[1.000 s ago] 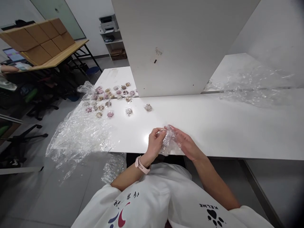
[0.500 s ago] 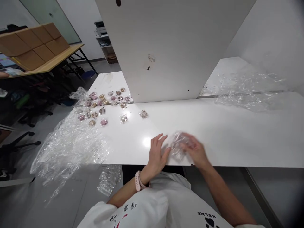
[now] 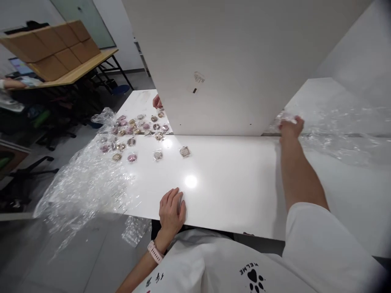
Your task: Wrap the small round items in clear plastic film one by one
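Observation:
My left hand (image 3: pixel 171 209) lies on the white table (image 3: pixel 226 183) near its front edge, its fingers loosely stretched and holding nothing. Far to the right, beside the upright panel, my right hand (image 3: pixel 291 126) reaches over the gap at the table's back edge. Its fingers are closed on a crinkled clear plastic wrapper (image 3: pixel 278 120); whatever is inside it cannot be made out. Two small wrapped round pieces, one greyish (image 3: pixel 158 155) and one brown (image 3: pixel 184 151), lie beyond my left hand. More wrapped pieces, pink and golden, are gathered at the back left, including a pink one (image 3: pixel 132 158).
A tall white panel (image 3: pixel 226 69) stands across the back of the table. Clear plastic film (image 3: pixel 88 183) hangs over the left edge, and more film (image 3: pixel 342 130) spreads at right. Another person's hand (image 3: pixel 157 101) shows behind the panel. Cardboard boxes (image 3: pixel 67 59) stand on a far table.
My right hand has moved from the front middle to the far right with the clear plastic. My left hand has shifted left and settled on the table. Another person's hand has appeared behind the panel.

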The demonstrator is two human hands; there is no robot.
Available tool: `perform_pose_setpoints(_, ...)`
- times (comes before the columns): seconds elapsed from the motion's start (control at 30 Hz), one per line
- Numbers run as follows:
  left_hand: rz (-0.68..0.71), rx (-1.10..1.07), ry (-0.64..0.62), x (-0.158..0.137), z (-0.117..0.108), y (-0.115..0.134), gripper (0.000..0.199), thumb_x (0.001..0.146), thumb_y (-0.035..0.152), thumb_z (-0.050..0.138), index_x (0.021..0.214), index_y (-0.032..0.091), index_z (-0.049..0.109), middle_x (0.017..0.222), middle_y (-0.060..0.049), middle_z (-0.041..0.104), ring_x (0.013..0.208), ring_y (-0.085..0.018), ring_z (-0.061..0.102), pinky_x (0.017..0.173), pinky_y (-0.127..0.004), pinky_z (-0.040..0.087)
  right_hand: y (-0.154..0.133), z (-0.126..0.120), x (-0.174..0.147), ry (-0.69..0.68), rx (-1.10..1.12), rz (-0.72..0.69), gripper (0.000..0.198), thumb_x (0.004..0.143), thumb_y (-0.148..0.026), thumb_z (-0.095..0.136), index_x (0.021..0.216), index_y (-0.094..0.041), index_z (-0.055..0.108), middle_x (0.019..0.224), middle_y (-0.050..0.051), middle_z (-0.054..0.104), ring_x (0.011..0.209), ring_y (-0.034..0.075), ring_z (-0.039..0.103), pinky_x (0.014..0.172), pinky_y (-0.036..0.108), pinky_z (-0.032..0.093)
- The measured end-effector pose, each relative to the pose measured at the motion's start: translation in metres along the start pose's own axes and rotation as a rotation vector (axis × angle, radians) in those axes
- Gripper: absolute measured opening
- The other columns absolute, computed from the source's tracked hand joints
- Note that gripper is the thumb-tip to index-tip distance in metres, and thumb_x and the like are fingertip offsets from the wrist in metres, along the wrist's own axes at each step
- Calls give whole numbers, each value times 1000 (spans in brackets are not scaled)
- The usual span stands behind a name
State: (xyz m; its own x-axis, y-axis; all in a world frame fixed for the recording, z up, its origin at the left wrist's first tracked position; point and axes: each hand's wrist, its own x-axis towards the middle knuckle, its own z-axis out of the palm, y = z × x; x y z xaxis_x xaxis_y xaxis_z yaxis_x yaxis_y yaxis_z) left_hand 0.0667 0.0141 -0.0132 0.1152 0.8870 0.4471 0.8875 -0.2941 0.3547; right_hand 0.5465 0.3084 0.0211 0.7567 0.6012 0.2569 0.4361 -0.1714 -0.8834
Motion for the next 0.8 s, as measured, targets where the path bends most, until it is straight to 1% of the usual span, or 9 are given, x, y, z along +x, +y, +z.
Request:
perform_pose_setpoints(0.1, -24, 21, -32, 0, -2, 1, 30, 90, 21, 55, 119, 23, 62, 130, -10, 64, 125, -30, 55, 104, -50, 44, 22, -23, -9, 95, -199, 41, 68, 78, -24, 73, 134, 3, 45, 125, 37, 48, 119, 34, 46, 89, 55, 27)
perform_pose_setpoints(0.17, -32, 32, -55, 0, -4, 1, 29, 91, 21, 54, 118, 23, 62, 131, -10, 64, 125, -30, 55, 105, -51, 44, 50, -48, -21, 152, -426, 8, 80, 71, -38, 82, 136, -5, 50, 136, 39, 40, 122, 39, 38, 86, 57, 24)
perform_pose_setpoints(0.27, -31, 26, -78, 0, -4, 0, 29, 91, 22, 54, 118, 24, 62, 133, -10, 63, 126, -30, 54, 105, -51, 44, 88, -85, -40, 138, -540, 106, 39, 78, -42, 74, 99, -9, 72, 105, 33, 59, 98, 34, 43, 75, 53, 26)
perform_pose_setpoints(0.33, -33, 10, -78, 0, -4, 0, 28, 91, 21, 54, 117, 23, 63, 132, -10, 62, 126, -31, 54, 105, -51, 43, 99, -108, -56, 155, -548, 145, 25, 83, -33, 67, 76, -10, 73, 81, 24, 59, 81, 27, 42, 72, 50, 27)
perform_pose_setpoints(0.5, -152, -210, -83, 5, -12, 0, 23, 92, 24, 54, 112, 24, 65, 128, -9, 65, 125, -30, 53, 106, -53, 41, 62, -148, -152, 256, -471, 23, 25, 85, -25, 51, 94, -12, 70, 77, 15, 61, 66, 21, 43, 71, 44, 36)
perform_pose_setpoints(0.57, -276, -429, -126, 15, -21, 4, 24, 94, 28, 53, 114, 24, 64, 125, -9, 65, 122, -27, 56, 105, -50, 43, 26, -148, -219, 66, -355, -135, 25, 85, -33, 52, 94, -16, 68, 80, 12, 64, 69, 21, 51, 72, 40, 41)
perform_pose_setpoints(0.67, -420, -767, -225, 38, -31, 16, 31, 94, 35, 54, 124, 24, 58, 132, -10, 60, 121, -23, 57, 97, -39, 50, -35, -128, -326, -408, -126, -214, 32, 89, -45, 49, 94, -19, 67, 86, 9, 67, 71, 20, 57, 65, 32, 45)
perform_pose_setpoints(0.73, -441, -870, -292, 52, -31, 23, 48, 88, 38, 63, 133, 25, 51, 139, -11, 54, 118, -23, 58, 89, -34, 52, -69, -111, -382, -799, 9, -268, 32, 91, -46, 49, 99, -22, 68, 89, 6, 68, 73, 19, 59, 61, 28, 45)
perform_pose_setpoints(0.8, -446, -848, -333, 61, -25, 23, 63, 80, 34, 72, 137, 24, 47, 131, -11, 58, 103, -20, 63, 81, -31, 52, -89, -98, -417, -1013, 95, -347, 31, 94, -45, 48, 106, -25, 68, 88, 4, 68, 73, 17, 60, 62, 28, 47)
